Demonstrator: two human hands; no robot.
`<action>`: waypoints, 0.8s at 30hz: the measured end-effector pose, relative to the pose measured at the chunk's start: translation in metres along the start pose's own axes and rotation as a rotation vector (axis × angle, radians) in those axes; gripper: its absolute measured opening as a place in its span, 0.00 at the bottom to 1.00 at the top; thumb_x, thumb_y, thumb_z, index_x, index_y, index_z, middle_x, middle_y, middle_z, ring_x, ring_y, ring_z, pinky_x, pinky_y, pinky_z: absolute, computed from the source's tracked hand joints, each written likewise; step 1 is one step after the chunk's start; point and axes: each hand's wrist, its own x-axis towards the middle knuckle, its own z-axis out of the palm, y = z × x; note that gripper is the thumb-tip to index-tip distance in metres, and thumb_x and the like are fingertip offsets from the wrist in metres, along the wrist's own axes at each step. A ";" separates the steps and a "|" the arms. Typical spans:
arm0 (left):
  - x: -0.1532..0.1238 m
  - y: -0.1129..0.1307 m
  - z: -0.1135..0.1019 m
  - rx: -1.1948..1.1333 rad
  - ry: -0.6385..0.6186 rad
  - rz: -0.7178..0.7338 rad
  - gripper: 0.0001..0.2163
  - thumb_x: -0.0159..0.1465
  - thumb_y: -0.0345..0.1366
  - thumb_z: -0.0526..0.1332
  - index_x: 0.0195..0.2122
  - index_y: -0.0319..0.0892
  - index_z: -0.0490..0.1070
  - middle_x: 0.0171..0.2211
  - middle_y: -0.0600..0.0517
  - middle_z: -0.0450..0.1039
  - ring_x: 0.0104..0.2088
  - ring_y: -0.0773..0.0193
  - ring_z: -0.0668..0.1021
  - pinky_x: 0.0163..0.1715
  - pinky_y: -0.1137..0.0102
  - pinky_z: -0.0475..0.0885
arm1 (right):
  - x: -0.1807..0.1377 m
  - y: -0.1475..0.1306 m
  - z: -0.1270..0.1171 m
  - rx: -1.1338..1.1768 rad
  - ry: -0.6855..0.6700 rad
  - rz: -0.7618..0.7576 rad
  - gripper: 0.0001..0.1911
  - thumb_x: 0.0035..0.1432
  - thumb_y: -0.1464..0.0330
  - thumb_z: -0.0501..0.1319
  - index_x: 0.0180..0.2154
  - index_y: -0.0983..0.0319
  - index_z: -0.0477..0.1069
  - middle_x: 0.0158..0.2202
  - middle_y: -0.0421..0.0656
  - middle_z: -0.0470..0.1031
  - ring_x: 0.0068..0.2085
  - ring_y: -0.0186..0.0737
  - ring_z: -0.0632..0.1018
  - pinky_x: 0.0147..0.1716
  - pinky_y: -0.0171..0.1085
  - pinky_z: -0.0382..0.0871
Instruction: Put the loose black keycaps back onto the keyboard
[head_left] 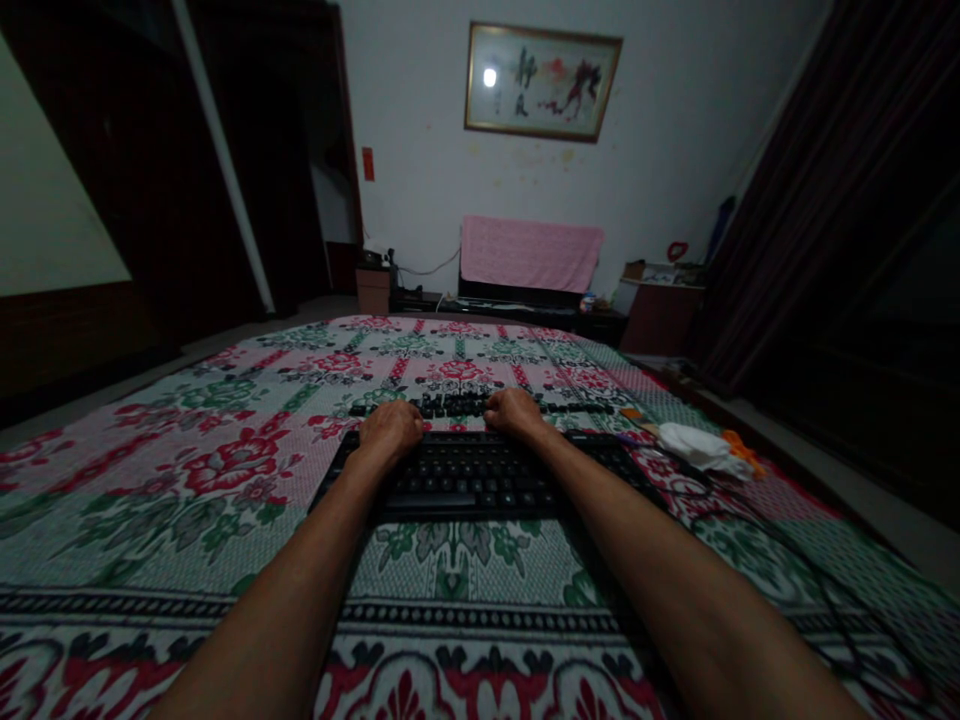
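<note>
We see the patterned bedspread [225, 465] spreading widest before us, with red flowers and green leaves over pale and pink panels. To the right hangs a dark curtain [772, 180]. On the far wall we make out a gold-edged framed picture [544, 80], and below it a pink towel [532, 252] draped over something dark.

The black computer keyboard [457, 470] lies flat on the bedspread directly in front of us, its long side running left to right. Both our arms reach over it. Our left hand [393, 425] is at its far left edge, and our right hand [513, 410] is just beyond its far edge, right of the middle. The fingers of both hands curl inward; we cannot tell whether either set is closed on anything.

To the right of the keyboard we find a crumpled white item [694, 446] with an orange piece [748, 458] at its right end. Smallest are the loose black keycaps [459, 404], strung in an uneven line beyond the keyboard, bunched between our hands and thinner toward both sides.
</note>
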 end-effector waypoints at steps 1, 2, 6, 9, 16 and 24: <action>0.000 0.000 0.000 0.001 -0.002 -0.001 0.14 0.54 0.35 0.51 0.34 0.47 0.76 0.37 0.46 0.76 0.41 0.55 0.75 0.39 0.66 0.69 | 0.000 0.000 -0.001 0.015 -0.007 0.003 0.13 0.47 0.65 0.56 0.34 0.57 0.76 0.35 0.43 0.76 0.38 0.39 0.74 0.35 0.32 0.64; 0.000 0.000 0.000 0.002 -0.007 -0.005 0.14 0.54 0.35 0.51 0.34 0.47 0.76 0.37 0.46 0.76 0.41 0.56 0.75 0.39 0.67 0.69 | 0.001 0.001 -0.003 0.034 -0.015 0.002 0.13 0.47 0.66 0.56 0.34 0.58 0.76 0.35 0.43 0.76 0.37 0.39 0.74 0.34 0.31 0.64; 0.001 -0.001 0.000 0.018 -0.015 -0.020 0.14 0.54 0.35 0.51 0.35 0.48 0.76 0.38 0.47 0.76 0.41 0.56 0.75 0.39 0.67 0.69 | -0.003 0.014 -0.016 0.122 -0.033 -0.017 0.12 0.45 0.67 0.57 0.33 0.61 0.76 0.30 0.42 0.76 0.33 0.36 0.74 0.30 0.29 0.62; 0.001 0.001 0.000 0.036 -0.009 -0.018 0.13 0.54 0.35 0.52 0.34 0.48 0.76 0.37 0.47 0.76 0.41 0.56 0.75 0.38 0.67 0.69 | -0.017 0.030 -0.033 0.237 -0.080 -0.084 0.11 0.45 0.68 0.57 0.31 0.64 0.75 0.27 0.41 0.75 0.29 0.34 0.72 0.26 0.29 0.59; -0.006 0.025 0.005 0.005 0.086 0.204 0.15 0.57 0.37 0.50 0.37 0.47 0.75 0.37 0.49 0.75 0.41 0.58 0.74 0.41 0.68 0.67 | -0.062 0.049 -0.066 0.529 -0.322 -0.248 0.14 0.46 0.66 0.56 0.33 0.67 0.74 0.26 0.39 0.72 0.24 0.29 0.67 0.23 0.28 0.57; -0.009 0.035 0.019 0.040 0.102 0.323 0.15 0.58 0.39 0.50 0.40 0.48 0.74 0.38 0.49 0.72 0.40 0.61 0.72 0.41 0.69 0.66 | -0.068 0.044 -0.061 0.483 -0.381 -0.302 0.13 0.44 0.68 0.57 0.34 0.65 0.73 0.26 0.38 0.72 0.25 0.29 0.67 0.24 0.28 0.56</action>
